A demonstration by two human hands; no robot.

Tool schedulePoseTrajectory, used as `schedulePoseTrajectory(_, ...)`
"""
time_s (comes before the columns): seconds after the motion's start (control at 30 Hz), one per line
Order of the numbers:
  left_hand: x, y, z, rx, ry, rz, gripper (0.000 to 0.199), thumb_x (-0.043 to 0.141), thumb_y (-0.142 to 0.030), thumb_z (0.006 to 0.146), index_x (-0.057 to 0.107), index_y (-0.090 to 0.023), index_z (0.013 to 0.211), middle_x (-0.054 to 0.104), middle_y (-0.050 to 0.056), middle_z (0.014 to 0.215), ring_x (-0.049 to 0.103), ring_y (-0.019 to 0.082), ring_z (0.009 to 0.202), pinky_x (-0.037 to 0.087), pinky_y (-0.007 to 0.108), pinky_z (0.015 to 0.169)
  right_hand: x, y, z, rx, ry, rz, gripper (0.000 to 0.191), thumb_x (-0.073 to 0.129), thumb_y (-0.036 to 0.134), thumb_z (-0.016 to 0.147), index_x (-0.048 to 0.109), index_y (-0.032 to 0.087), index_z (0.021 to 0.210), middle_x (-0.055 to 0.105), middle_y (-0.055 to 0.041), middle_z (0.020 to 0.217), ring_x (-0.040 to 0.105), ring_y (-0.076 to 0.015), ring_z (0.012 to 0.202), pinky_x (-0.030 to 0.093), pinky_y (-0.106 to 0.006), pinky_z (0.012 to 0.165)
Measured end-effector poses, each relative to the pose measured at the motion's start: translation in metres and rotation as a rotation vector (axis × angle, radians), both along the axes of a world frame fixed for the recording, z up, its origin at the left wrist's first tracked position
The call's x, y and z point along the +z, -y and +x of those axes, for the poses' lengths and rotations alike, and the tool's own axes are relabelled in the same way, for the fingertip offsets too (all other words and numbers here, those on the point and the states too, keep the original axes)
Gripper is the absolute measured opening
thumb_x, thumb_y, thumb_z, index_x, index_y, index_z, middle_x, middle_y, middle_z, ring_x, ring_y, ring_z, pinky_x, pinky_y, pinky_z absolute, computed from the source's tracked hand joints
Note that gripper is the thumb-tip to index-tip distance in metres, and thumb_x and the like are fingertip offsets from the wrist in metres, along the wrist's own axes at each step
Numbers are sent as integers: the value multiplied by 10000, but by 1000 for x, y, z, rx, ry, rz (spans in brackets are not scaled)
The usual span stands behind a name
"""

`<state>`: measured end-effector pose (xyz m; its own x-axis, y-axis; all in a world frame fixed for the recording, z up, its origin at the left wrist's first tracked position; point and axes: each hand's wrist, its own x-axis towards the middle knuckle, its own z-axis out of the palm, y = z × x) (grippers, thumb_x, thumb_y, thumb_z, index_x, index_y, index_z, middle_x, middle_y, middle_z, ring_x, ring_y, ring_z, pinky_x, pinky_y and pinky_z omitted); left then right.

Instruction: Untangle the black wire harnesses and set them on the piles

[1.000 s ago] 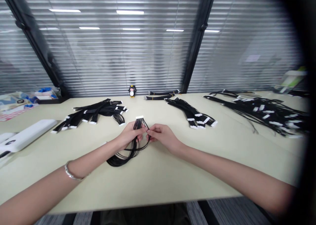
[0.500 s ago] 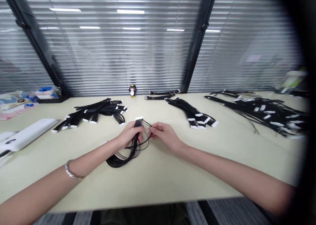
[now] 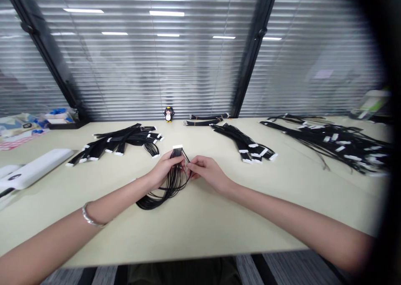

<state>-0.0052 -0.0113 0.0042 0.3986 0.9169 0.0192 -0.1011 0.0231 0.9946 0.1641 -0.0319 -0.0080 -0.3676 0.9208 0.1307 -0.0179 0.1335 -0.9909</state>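
Observation:
My left hand (image 3: 165, 168) is closed around a black wire harness (image 3: 171, 189) just below its white connector (image 3: 177, 146), which points away from me. The wires hang in a loop under the hand, down to the table. To the right of the connector, my right hand (image 3: 206, 172) pinches a thin black wire of the same harness between thumb and fingers. That wire bows out from the bundle toward the fingertips. Where the harness's other end lies is mostly hidden behind my left hand.
Black harnesses with white connectors lie in a left pile (image 3: 120, 139), a middle pile (image 3: 241, 141) and a larger right pile (image 3: 338, 145). Banded wire bundles (image 3: 206, 120) and a penguin figurine (image 3: 168, 114) stand at the back. A white device (image 3: 40, 168) sits at left.
The connector has tipped slightly, showing more of the wires spread below it. My right hand has shifted slightly left, closer to the bundle. The piles have stayed put.

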Motion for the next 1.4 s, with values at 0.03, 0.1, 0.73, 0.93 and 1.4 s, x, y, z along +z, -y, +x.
schedulePoseTrajectory(0.03, 1, 0, 0, -5, -11, 18, 249, 584, -351, 708, 510, -130, 794, 551, 18, 693, 559, 106, 642, 448, 236, 634, 0, 0, 0, 3, 4, 5, 229, 552, 370, 797, 554, 141, 792, 610, -57, 808, 591, -140, 738, 506, -307, 711)
schedulePoseTrajectory(0.1, 2, 0, 0, 2, -52, 57, 260, 598, -350, 701, 527, -129, 817, 552, 16, 681, 539, 92, 629, 429, 213, 611, -1, -1, 1, 9, 15, 18, 221, 548, 359, 803, 547, 139, 786, 607, -54, 794, 590, -141, 736, 504, -304, 704)
schedulePoseTrajectory(0.73, -3, -3, -2, 13, -14, 20, 188, 568, -285, 706, 488, -148, 805, 423, -31, 602, 414, 30, 468, 288, 158, 422, -2, -3, 2, 8, 65, 44, 275, 531, 398, 807, 590, 132, 842, 599, -58, 784, 570, -138, 729, 476, -286, 702)
schedulePoseTrajectory(0.93, 1, -1, -1, -1, -89, 61, 248, 601, -330, 697, 513, -136, 823, 484, -9, 660, 443, 34, 510, 337, 159, 462, -4, -4, 3, -5, 97, 45, 259, 525, 383, 809, 594, 135, 836, 595, -55, 789, 569, -134, 714, 476, -296, 713)
schedulePoseTrajectory(1.4, -8, -6, -7, -12, -53, -47, 85, 427, -213, 669, 386, -141, 649, 445, -8, 556, 443, 63, 490, 347, 174, 448, 2, -1, 1, -111, 41, -17, 241, 562, 366, 777, 583, 126, 780, 589, -53, 749, 552, -126, 676, 458, -271, 662)
